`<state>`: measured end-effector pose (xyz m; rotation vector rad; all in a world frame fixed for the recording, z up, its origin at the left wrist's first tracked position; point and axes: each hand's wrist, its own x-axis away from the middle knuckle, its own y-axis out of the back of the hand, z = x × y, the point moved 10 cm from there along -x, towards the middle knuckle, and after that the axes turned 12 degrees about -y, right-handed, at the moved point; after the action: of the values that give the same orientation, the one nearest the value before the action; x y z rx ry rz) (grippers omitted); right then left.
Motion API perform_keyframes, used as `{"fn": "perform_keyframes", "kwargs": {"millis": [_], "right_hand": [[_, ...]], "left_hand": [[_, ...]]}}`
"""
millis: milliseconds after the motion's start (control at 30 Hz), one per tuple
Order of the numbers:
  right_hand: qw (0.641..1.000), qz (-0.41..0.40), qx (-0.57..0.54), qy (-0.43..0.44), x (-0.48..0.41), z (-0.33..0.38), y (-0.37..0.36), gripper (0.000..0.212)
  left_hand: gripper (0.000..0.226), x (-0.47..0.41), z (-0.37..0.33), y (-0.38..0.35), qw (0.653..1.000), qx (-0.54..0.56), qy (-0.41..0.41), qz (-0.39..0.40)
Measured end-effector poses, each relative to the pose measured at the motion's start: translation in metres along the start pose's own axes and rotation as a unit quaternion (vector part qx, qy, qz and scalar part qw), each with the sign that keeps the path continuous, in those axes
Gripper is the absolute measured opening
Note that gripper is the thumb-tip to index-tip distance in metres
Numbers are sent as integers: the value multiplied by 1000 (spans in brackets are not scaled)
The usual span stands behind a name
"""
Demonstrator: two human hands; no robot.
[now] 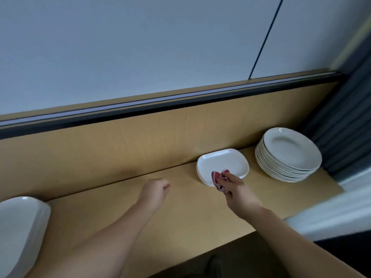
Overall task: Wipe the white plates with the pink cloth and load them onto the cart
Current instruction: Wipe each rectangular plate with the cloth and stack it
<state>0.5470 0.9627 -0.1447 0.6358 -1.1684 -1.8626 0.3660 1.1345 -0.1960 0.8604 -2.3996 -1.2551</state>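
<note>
1. Pale wood countertop [180, 213] nearest, crossed by two bare forearms reaching away from the camera.
2. Far off to the left of both hands, at the frame's edge: a stack of white rounded dishes [18, 227], only partly in view.
3. Left hand [154, 192] curled into a loose fist, fingers [165, 186] folded in and empty, resting on or just above the wood; contact cannot be judged. Well short of the plate, off to its left.
4. Right hand [236, 190] clenched around the pink cloth [219, 179], bunched so that its folds spill out past the fingertips [225, 175].
5. Just beyond those fingertips: the rounded-square white plate [222, 165], lying flat on a second like it. Cloth overlapping its near rim and touching it there, as far as can be seen.
6. Likely step in hand: start of wiping this plate, cloth at the near edge only.
7. Next move, probably: left hand across to steady the plate's left rim or lift it, then cloth swept over the well and round the rim. Light, even pressure needed, since a glazed dish on another should slide easily.
8. Farther right of the cloth hand: a tall stack of round white plates [287, 157], untouched, against a dark curtain [345, 121].
9. Farthest: wooden back panel [100, 149] and a white wall. No cart in view, so loading not yet begun.
</note>
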Motion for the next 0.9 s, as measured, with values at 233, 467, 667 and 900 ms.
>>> {"fn": "perform_keyframes", "kwargs": {"millis": [233,467,667,900], "right_hand": [[999,25,-16,-12,-11,-75,23,45],[999,34,-11,32,-27,-101,33,41],[997,54,-7,59,-37,-110,27,41],[995,56,-13,78,-44,-109,38,41]], "left_hand": [[28,-61,-60,-58,997,-75,8,12],[32,-88,-65,-98,992,-43,117,35],[30,-92,-58,-107,984,-28,173,32],[24,-86,-52,-107,976,-22,215,19]]}}
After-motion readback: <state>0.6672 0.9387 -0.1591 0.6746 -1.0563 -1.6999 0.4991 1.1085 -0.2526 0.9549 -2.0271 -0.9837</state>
